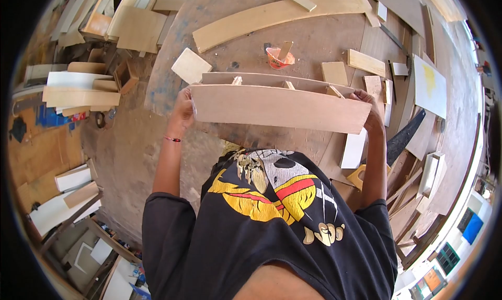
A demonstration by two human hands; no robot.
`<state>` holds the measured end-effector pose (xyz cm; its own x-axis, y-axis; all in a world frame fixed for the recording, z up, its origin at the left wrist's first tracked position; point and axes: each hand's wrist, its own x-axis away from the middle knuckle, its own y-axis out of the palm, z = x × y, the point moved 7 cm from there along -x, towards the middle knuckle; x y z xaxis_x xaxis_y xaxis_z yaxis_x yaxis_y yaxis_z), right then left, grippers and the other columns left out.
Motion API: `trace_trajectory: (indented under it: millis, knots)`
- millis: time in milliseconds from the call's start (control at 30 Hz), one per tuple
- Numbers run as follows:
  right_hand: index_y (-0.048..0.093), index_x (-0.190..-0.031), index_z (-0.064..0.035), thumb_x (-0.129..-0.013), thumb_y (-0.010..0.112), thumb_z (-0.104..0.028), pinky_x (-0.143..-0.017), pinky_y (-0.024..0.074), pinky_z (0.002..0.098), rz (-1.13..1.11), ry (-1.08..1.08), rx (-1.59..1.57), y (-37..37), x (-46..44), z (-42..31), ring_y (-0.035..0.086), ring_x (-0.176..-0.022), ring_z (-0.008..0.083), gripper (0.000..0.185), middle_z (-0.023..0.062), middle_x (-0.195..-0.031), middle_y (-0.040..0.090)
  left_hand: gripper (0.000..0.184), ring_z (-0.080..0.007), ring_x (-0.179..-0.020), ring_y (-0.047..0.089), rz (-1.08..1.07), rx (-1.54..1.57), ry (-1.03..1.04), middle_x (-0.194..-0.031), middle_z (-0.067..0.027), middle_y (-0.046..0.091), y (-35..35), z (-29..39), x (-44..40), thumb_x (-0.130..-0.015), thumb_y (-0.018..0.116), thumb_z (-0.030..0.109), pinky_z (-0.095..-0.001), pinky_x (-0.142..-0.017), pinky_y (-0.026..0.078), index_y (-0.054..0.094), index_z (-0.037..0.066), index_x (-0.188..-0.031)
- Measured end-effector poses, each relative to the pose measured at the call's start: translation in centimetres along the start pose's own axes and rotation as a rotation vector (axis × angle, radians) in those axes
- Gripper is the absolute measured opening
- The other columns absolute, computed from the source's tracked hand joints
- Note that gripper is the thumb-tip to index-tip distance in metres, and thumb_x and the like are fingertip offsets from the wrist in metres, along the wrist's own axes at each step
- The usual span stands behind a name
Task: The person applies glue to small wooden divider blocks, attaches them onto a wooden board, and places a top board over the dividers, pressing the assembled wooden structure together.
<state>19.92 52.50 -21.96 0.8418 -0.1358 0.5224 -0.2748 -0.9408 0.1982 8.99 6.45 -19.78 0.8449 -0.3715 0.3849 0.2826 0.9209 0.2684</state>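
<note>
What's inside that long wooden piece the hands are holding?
Three small wood pieces show between the near panel and the far panel; the near one hides their lower parts.

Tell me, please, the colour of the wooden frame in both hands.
The wooden frame is pale pinkish-brown; the head view shows it best.

On the surface [246, 44], a long curved board [251, 21] lies at the far side, with 1 small block [303, 2] resting on it. Nearer, a reddish cup [277, 64] has a stick [285, 50] standing tilted in it. A pale block [191, 66] sits to the left, a short plank [366, 62] to the right. Further right are a white panel [430, 86] with a yellow stain and a saw [405, 138] with a dark blade. Boards [81, 97] are stacked at far left.
</note>
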Motion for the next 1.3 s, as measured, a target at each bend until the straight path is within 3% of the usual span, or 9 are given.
trace_trajectory:
  millis: [167, 333, 400, 633, 700, 900, 1300]
  knots:
    - [0.06, -0.092, -0.0035, -0.086, 0.061, -0.013, -0.055, 0.0477, 0.0199, -0.091, -0.071, -0.059, -0.4, -0.9, 0.0, 0.056, -0.06, 0.0044, 0.011, -0.0012, -0.076, 0.061, 0.017, -0.0071, -0.071, 0.059, 0.076, -0.025, -0.104, -0.083, -0.0037, 0.064, -1.3, -0.5, -1.9, -0.078, 0.067, 0.009, -0.0218, -0.061, 0.049, 0.06, 0.002, -0.091]
    - [0.059, -0.093, -0.0048, -0.087, 0.06, -0.012, -0.064, 0.0508, 0.0234, -0.047, -0.105, -0.089, 0.2, -0.8, -0.3, 0.059, -0.072, 0.0081, 0.009, 0.0014, -0.084, 0.061, 0.021, -0.0074, -0.069, 0.059, 0.086, -0.109, -0.087, -0.08, -0.0034, 0.063, -0.4, 0.5, -2.2, -0.077, 0.07, 0.012, -0.0215, -0.062, 0.049, 0.06, 0.002, -0.091]
    - [0.059, -0.093, -0.0052, -0.087, 0.06, -0.012, -0.068, 0.0514, 0.0248, -0.041, -0.103, -0.103, -0.1, -0.9, 0.0, 0.06, -0.076, 0.0094, 0.009, 0.0018, -0.085, 0.061, 0.021, -0.0106, -0.072, 0.061, 0.049, -0.211, -0.06, -0.086, -0.0044, 0.063, -0.7, 0.2, -2.5, -0.078, 0.068, 0.01, -0.0239, -0.065, 0.052, 0.058, 0.003, -0.095]
    - [0.058, -0.093, -0.0059, -0.086, 0.06, -0.009, -0.076, 0.0522, 0.0282, -0.025, -0.173, -0.104, -0.1, -1.0, 0.3, 0.061, -0.081, 0.0117, 0.008, 0.0025, -0.09, 0.062, 0.028, -0.0119, -0.084, 0.06, 0.012, -0.131, -0.017, -0.094, -0.005, 0.062, -1.3, -0.9, -2.4, -0.077, 0.071, 0.013, -0.0269, -0.076, 0.052, 0.057, 0.002, -0.098]
    - [0.058, -0.093, -0.0058, -0.086, 0.059, -0.008, -0.078, 0.0519, 0.0285, -0.023, -0.194, -0.096, 0.0, -0.9, 0.4, 0.061, -0.083, 0.0117, 0.007, 0.0026, -0.09, 0.062, 0.021, -0.0107, -0.081, 0.06, 0.045, -0.16, 0.022, -0.087, -0.0039, 0.062, -1.1, -0.5, -2.2, -0.078, 0.069, 0.011, -0.0269, -0.076, 0.052, 0.058, 0.003, -0.094]
    - [0.058, -0.094, -0.0045, -0.087, 0.057, -0.006, -0.083, 0.05, 0.0296, -0.039, -0.273, -0.086, 0.5, -0.6, 0.3, 0.06, -0.088, 0.0121, 0.007, 0.0037, -0.093, 0.062, 0.011, -0.0102, -0.083, 0.059, 0.078, -0.188, 0.051, -0.088, -0.0035, 0.062, -1.7, -1.3, -2.0, -0.082, 0.06, 0.001, -0.0275, -0.078, 0.052, 0.058, 0.002, -0.092]
    - [0.06, -0.095, -0.0057, -0.087, 0.057, -0.006, -0.089, 0.0465, 0.0303, -0.028, -0.354, -0.097, 0.9, -0.2, 0.6, 0.058, -0.092, 0.0123, 0.008, 0.0028, -0.094, 0.063, 0.015, -0.009, -0.083, 0.059, 0.129, -0.247, 0.08, -0.088, -0.0021, 0.062, -0.8, -0.7, -2.0, -0.082, 0.053, -0.007, -0.025, -0.079, 0.05, 0.059, 0.002, -0.093]
